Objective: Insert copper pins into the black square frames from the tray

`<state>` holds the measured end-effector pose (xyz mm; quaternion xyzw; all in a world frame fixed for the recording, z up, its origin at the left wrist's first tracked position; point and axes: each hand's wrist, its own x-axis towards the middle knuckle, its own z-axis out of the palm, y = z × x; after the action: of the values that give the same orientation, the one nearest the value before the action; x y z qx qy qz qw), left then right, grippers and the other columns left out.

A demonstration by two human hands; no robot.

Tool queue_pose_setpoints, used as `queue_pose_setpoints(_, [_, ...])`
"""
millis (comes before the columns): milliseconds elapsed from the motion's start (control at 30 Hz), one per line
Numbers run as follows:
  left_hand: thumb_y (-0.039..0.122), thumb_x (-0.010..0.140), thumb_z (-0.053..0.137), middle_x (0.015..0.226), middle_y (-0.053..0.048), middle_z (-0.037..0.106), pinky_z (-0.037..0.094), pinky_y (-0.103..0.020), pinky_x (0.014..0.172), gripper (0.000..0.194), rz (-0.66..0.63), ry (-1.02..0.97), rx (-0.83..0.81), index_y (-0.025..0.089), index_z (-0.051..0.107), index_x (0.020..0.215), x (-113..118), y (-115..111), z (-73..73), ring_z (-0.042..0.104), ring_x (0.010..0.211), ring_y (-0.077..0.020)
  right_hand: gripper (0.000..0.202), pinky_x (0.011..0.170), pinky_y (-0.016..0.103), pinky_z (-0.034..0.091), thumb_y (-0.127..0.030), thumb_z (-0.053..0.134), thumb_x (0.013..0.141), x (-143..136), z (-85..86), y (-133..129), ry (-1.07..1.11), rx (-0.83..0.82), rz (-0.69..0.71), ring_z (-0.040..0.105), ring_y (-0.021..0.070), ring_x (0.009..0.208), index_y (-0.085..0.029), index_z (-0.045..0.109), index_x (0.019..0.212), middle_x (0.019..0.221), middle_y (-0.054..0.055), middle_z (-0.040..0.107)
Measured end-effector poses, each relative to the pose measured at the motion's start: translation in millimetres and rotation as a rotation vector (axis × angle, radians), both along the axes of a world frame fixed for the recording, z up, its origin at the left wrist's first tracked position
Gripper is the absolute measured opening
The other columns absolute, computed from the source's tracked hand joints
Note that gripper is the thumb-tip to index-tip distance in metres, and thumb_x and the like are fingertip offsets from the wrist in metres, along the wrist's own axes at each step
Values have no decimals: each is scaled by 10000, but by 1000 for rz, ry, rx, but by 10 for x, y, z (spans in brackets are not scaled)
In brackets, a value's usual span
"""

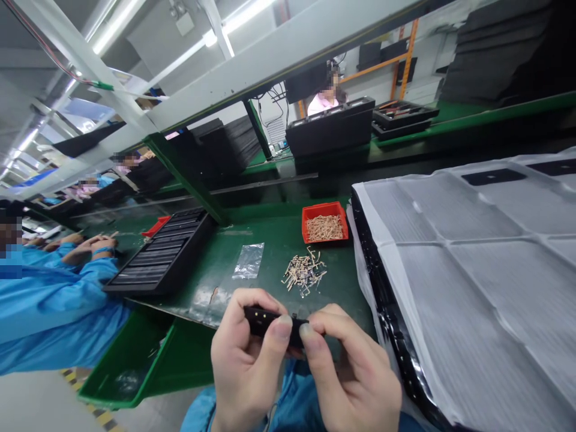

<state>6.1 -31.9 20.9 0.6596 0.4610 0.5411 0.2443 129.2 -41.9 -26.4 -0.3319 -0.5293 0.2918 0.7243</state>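
Between my two hands is a small black plastic part (261,318) with a few gold-coloured dots on its face. My left hand (249,360) is closed around its left end, thumb on the front. My right hand (351,366) pinches the other end between thumb and fingers. A tiny dark piece sticks up at the part's top edge near my thumbs; I cannot make out what it is. Just beyond my hands, a loose heap of small beige strips (302,271) lies on the green table (279,231). Behind it, a red bin (324,239) holds more such strips.
A clear plastic bag (249,261) lies left of the heap. Further left stands a black slotted tray (157,252), beside a co-worker in a blue sleeve (67,324). A green crate (121,366) is below the table edge. White sheeting (486,288) covers a large stack at right.
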Motion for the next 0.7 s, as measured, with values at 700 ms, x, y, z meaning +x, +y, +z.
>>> queue_pose_setpoints(700, [567, 1047, 591, 439, 16, 604, 430, -150, 421, 431, 97, -217, -470, 172, 708, 920, 91, -88, 166, 539, 368, -94, 174, 556, 164, 512, -195, 627, 1016, 168, -72, 116, -109, -103, 4, 610, 90, 591, -225, 638, 844, 696, -42, 610])
